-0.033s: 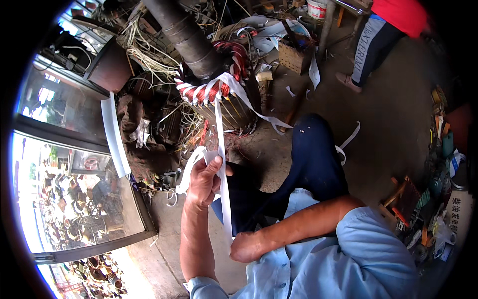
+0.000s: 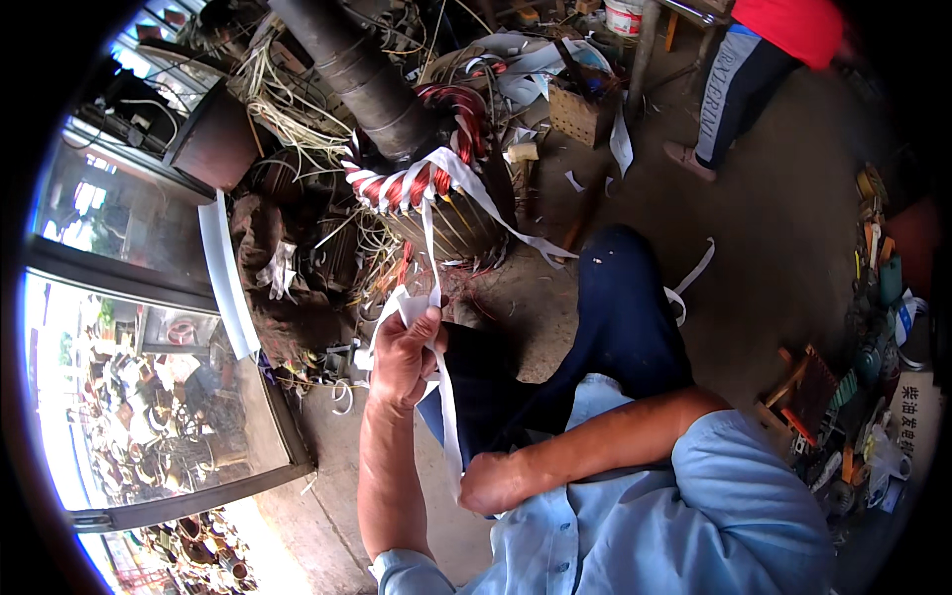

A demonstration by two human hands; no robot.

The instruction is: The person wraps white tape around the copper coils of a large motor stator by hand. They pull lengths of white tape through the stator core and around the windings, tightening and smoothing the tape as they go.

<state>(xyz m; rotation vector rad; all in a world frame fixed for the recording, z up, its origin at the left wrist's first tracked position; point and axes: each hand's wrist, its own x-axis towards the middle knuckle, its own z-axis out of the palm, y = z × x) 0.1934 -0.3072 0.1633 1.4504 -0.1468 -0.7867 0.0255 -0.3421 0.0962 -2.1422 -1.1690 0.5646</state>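
My left hand (image 2: 402, 357) is closed around white cloth tape (image 2: 448, 397), thumb on top, with a loose bunch of it beside the fingers. My right hand (image 2: 488, 484) is a closed fist near my waist, and the tape's lower end runs into it. Upward, the strip reaches a motor stator (image 2: 451, 226) that stands ahead of my knees. Its red wire windings (image 2: 416, 186) are partly bound with white tape in slanting turns, and another strip trails off to the right. A dark metal pipe (image 2: 357, 79) rises at a tilt from the stator's middle.
Coiled pale wires (image 2: 283, 109) and scraps crowd the left, beside a glass-paned frame (image 2: 169, 397). A perforated box (image 2: 580, 114) sits beyond the stator. Another person in dark trousers (image 2: 739, 89) stands at the far right. Tools and parts (image 2: 863, 367) line the right side.
The tape between my two hands now hangs slacker and bends, where it was straight before. The strip near the stator shifts slightly. Both hands keep their grip, nearly in place.
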